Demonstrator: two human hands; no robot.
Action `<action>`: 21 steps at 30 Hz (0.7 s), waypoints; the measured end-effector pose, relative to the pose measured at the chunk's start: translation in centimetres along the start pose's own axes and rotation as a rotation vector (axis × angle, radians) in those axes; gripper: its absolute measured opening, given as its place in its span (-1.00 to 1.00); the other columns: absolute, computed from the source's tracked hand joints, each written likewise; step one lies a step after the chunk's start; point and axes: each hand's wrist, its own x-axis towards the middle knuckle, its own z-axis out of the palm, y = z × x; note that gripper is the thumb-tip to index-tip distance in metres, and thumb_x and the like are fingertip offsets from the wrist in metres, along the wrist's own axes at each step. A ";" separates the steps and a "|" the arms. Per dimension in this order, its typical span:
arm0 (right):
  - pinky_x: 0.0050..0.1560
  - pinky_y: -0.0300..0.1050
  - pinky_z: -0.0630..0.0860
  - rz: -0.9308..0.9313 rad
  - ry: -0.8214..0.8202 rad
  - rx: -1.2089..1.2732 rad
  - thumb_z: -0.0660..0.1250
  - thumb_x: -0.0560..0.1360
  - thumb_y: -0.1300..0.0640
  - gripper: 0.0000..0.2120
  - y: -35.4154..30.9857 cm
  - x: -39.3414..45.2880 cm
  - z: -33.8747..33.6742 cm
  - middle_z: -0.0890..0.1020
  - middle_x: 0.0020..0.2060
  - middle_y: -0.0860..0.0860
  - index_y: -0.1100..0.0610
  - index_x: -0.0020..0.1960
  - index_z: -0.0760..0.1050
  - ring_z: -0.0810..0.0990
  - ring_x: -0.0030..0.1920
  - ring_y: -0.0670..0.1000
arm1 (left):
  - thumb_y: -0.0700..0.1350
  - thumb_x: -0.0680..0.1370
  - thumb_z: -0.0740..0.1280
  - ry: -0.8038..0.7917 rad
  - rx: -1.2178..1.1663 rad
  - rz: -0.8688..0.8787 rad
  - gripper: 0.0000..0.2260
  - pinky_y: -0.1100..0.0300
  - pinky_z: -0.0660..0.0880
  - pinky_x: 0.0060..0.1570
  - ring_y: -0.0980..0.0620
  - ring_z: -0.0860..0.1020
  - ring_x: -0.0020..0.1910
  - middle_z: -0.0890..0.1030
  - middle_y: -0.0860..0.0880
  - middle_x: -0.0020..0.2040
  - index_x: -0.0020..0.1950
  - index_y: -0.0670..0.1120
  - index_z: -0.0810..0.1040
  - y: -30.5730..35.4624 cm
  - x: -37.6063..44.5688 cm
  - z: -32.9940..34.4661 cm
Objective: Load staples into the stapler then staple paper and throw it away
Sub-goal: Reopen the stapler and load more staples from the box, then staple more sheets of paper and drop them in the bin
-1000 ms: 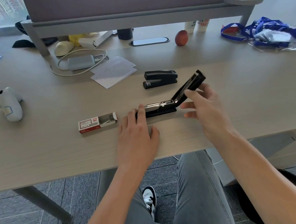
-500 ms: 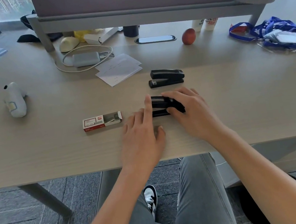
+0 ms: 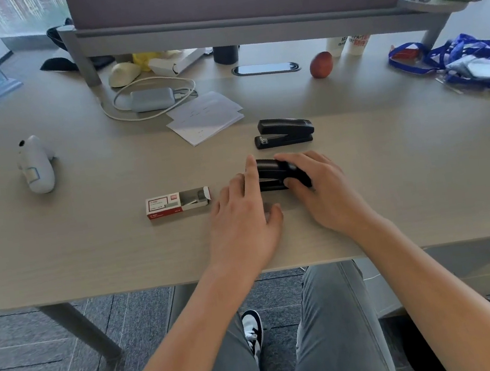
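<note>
Pale desk (image 3: 90,252): stapler (image 3: 270,175) lies closed near the front edge, long axis left-right. My right hand (image 3: 319,188) wraps over it; left hand (image 3: 244,216) rests open, forefinger touching its left end. Paper (image 3: 206,117) sits beyond, up-left, nearer my left.

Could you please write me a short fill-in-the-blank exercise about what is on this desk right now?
1. The right hand lies on a stapler whose lid is ____.
2. The number of black staplers on the desk is ____.
3. The staple box lies to the ____ of the left hand.
4. The stack of paper lies ____ the second stapler.

Missing words: closed; two; left; beyond.
</note>
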 end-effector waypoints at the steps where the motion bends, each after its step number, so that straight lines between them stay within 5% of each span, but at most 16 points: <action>1: 0.17 -0.15 0.36 0.001 -0.006 -0.004 0.35 0.61 0.16 -0.58 -0.1 0.4 0.1 0.60 0.20 0.01 -0.06 0.45 0.49 0.50 0.26 0.04 | 0.09 0.57 0.28 0.001 -0.026 -0.010 -0.25 -0.05 0.36 0.35 -0.12 0.38 0.33 0.41 -0.09 0.40 0.64 -0.06 -0.04 0.0 0.6 -0.3; 8: 0.17 -0.05 0.39 0.046 -0.023 0.005 0.32 0.61 0.16 -0.59 -0.7 4.6 2.1 0.56 0.18 0.00 -0.06 0.44 0.46 0.48 0.26 0.10 | -0.01 0.59 0.23 0.063 0.096 0.014 -0.65 0.00 0.39 0.23 -0.11 0.37 0.32 0.48 -0.06 0.32 0.32 -0.12 0.49 -2.4 7.1 -3.8; 15: 0.34 0.08 0.43 -0.012 -0.032 0.028 0.28 0.64 0.13 -0.59 -0.2 6.8 3.4 0.52 0.22 -0.03 -0.06 0.46 0.40 0.46 0.28 0.08 | -0.09 0.60 0.21 -0.154 0.150 -0.071 -0.62 -0.06 0.40 0.26 -0.14 0.32 0.38 0.42 -0.14 0.39 0.41 -0.17 0.42 -7.7 15.2 -4.0; 21: 0.32 0.03 0.44 -0.050 -0.020 0.001 0.29 0.62 0.15 -0.53 0.5 7.1 3.8 0.50 0.24 -0.07 -0.08 0.50 0.36 0.46 0.23 0.05 | 0.12 0.54 0.31 -0.260 0.277 -0.074 -0.44 -0.09 0.33 0.37 -0.20 0.32 0.43 0.42 -0.19 0.40 0.49 -0.08 0.36 -11.4 20.3 -1.5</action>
